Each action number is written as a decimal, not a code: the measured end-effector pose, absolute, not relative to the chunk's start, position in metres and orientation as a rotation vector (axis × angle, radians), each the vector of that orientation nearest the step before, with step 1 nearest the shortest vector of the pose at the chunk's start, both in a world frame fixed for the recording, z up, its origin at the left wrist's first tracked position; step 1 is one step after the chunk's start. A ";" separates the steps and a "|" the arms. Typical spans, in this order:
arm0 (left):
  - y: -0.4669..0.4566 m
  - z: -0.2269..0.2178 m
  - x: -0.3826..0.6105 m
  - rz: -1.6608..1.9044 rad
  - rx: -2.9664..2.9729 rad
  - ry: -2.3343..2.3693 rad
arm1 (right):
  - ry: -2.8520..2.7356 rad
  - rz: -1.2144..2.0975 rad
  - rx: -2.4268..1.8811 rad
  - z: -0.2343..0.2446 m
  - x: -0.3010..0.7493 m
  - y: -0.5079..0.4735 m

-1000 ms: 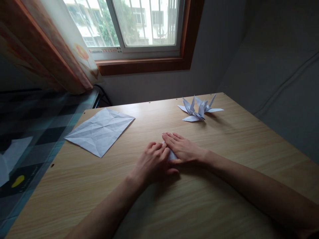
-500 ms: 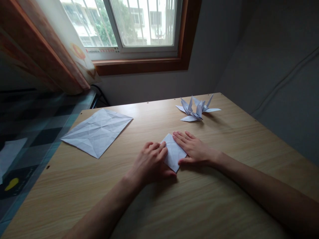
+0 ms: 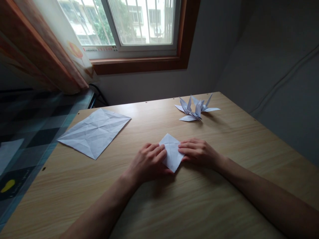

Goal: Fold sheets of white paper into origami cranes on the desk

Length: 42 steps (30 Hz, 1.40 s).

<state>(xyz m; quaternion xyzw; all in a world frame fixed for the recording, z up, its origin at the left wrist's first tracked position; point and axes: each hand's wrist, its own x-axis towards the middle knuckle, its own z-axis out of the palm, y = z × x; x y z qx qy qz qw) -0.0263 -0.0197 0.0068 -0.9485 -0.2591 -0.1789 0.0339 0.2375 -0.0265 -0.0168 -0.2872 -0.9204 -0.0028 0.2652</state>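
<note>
A small diamond of folded white paper (image 3: 172,154) lies on the wooden table (image 3: 219,202) between my hands, creased across its face. My left hand (image 3: 149,162) grips its left side, the bent fingers pressed on top and the thumb near the bottom corner. On the right side, my right hand (image 3: 199,152) pinches the edge with its fingertips above; its thumb is mostly hidden under them. The paper's top corner points away from me and stays uncovered.
Folded white paper cranes (image 3: 193,111) stand at the far right of the table. An unfolded, creased white sheet (image 3: 97,131) lies at the left. Beyond the table's left edge is a checked cloth (image 3: 37,139), and a window (image 3: 144,23) is behind.
My right hand has drawn back from the upper right edge, its spread fingers now together at the paper's right corner. The left hand keeps its hold on the left side.
</note>
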 end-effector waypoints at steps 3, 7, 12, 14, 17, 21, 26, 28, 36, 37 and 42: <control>-0.018 0.007 -0.028 -0.588 -2.907 -0.756 | -2.477 0.030 -0.809 -0.016 0.237 -0.028; -0.017 0.006 -0.029 -0.638 -2.908 -0.743 | -2.457 0.083 -0.862 -0.014 0.235 -0.029; -0.015 0.003 -0.030 -0.766 -2.894 -0.851 | -2.382 0.092 -0.953 -0.014 0.234 -0.029; -0.014 0.002 -0.030 -0.804 -2.882 -0.934 | -2.378 0.080 -1.028 -0.013 0.233 -0.029; -0.012 0.002 -0.029 -0.799 -2.848 -1.074 | -2.377 0.077 -1.141 -0.012 0.231 -0.029; -0.010 0.004 -0.028 -0.732 -2.780 -1.293 | -2.307 0.096 -1.328 -0.011 0.226 -0.028; -0.008 0.005 -0.028 -0.702 -2.776 -1.393 | -2.279 0.147 -1.383 -0.009 0.223 -0.028; -0.008 0.006 -0.028 -0.697 -2.806 -1.388 | -2.307 0.168 -1.341 -0.009 0.224 -0.028; -0.009 0.007 -0.032 -0.623 -3.018 -1.150 | -2.418 -0.032 -1.008 -0.010 0.228 -0.033; -0.009 0.006 -0.032 -0.586 -3.049 -1.097 | -2.433 -0.096 -0.929 -0.009 0.226 -0.035; -0.009 0.006 -0.031 -0.449 -3.145 -0.989 | -2.602 -0.175 -0.614 -0.003 0.212 -0.045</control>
